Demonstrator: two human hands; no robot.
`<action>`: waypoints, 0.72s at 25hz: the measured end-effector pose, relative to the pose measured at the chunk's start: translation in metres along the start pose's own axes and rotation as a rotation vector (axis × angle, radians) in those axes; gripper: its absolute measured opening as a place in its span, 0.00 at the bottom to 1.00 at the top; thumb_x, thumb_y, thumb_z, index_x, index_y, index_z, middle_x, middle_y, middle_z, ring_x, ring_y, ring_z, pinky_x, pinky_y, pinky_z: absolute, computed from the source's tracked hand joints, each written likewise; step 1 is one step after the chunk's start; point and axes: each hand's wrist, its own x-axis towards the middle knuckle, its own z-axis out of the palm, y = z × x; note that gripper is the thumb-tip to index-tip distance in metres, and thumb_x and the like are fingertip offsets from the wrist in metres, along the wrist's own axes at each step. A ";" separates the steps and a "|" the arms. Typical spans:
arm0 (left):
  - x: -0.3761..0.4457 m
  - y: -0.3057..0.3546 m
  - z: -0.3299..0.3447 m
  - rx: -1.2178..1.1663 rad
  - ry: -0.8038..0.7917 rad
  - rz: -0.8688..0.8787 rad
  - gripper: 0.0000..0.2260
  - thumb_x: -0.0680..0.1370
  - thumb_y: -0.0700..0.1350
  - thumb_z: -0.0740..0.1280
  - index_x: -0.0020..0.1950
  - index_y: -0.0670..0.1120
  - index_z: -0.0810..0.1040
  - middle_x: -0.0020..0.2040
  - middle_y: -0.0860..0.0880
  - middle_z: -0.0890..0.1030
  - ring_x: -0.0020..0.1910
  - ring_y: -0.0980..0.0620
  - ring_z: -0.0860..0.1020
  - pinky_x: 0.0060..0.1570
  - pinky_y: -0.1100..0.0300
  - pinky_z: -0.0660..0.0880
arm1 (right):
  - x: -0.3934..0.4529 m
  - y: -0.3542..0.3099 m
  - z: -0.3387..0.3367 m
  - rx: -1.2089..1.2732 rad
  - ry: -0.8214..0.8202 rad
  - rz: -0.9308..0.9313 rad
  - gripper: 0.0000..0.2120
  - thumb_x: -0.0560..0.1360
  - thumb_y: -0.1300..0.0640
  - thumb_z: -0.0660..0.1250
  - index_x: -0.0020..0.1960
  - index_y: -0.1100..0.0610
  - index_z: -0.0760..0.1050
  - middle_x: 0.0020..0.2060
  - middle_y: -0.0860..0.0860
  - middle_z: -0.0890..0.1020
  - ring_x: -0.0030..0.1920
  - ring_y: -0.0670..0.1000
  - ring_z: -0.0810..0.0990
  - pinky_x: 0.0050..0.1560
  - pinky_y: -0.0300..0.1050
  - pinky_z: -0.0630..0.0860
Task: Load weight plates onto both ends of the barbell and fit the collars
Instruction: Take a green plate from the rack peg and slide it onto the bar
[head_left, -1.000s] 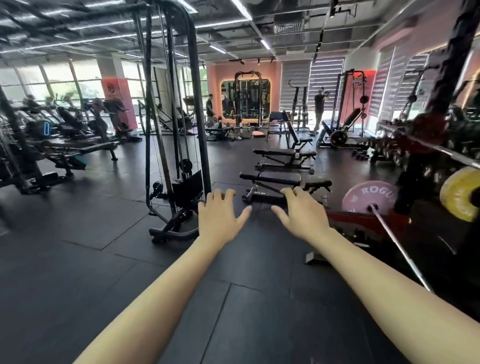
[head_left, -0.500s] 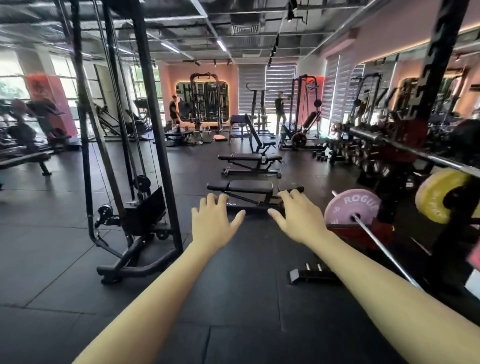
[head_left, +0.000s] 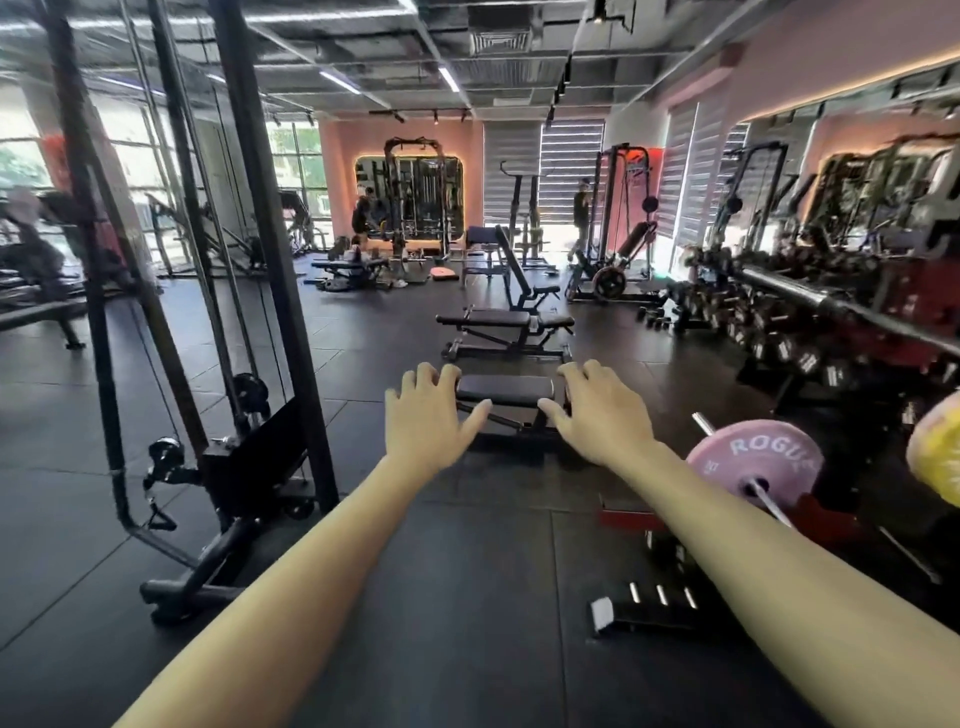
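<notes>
Both arms are extended forward over the black rubber floor (head_left: 467, 649). The left hand (head_left: 428, 423) is held palm down, fingers spread and relaxed; its grip holds nothing. The right hand (head_left: 602, 415) is in the same attitude, fingers spread, grip holding nothing. Neither hand touches any equipment.

The pink plate (head_left: 756, 457), marked ROGUE, sits on the barbell (head_left: 774, 512) just right of the right hand, low near the floor. A bare stub of the bar end projects from the plate's far face. A yellow plate (head_left: 935, 454), blurred, lies right of the pink plate at the frame edge. A second bar (head_left: 831, 306) rests higher up, above and behind the pink plate.

A flat bench (head_left: 506, 392) stands beyond the hands, left of the pink plate. A cable machine (head_left: 249, 364) stands well to the left of it.
</notes>
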 end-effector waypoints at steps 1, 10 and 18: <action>0.019 -0.004 0.014 -0.011 0.005 0.003 0.26 0.78 0.66 0.58 0.66 0.49 0.70 0.60 0.45 0.73 0.60 0.42 0.71 0.55 0.47 0.70 | 0.019 0.004 0.013 -0.002 0.005 0.005 0.25 0.78 0.39 0.59 0.67 0.54 0.67 0.59 0.55 0.74 0.62 0.57 0.71 0.48 0.52 0.74; 0.192 -0.050 0.151 -0.157 0.024 0.060 0.25 0.77 0.66 0.61 0.64 0.49 0.72 0.58 0.45 0.75 0.59 0.42 0.72 0.53 0.46 0.70 | 0.183 0.031 0.129 -0.057 -0.014 0.106 0.25 0.78 0.39 0.58 0.68 0.53 0.67 0.60 0.54 0.73 0.64 0.57 0.70 0.51 0.52 0.74; 0.351 -0.092 0.262 -0.248 0.029 0.053 0.26 0.76 0.67 0.59 0.64 0.50 0.73 0.58 0.46 0.75 0.57 0.43 0.74 0.52 0.46 0.72 | 0.336 0.041 0.212 -0.073 0.019 0.139 0.25 0.77 0.38 0.59 0.67 0.53 0.67 0.58 0.52 0.73 0.62 0.55 0.71 0.52 0.53 0.76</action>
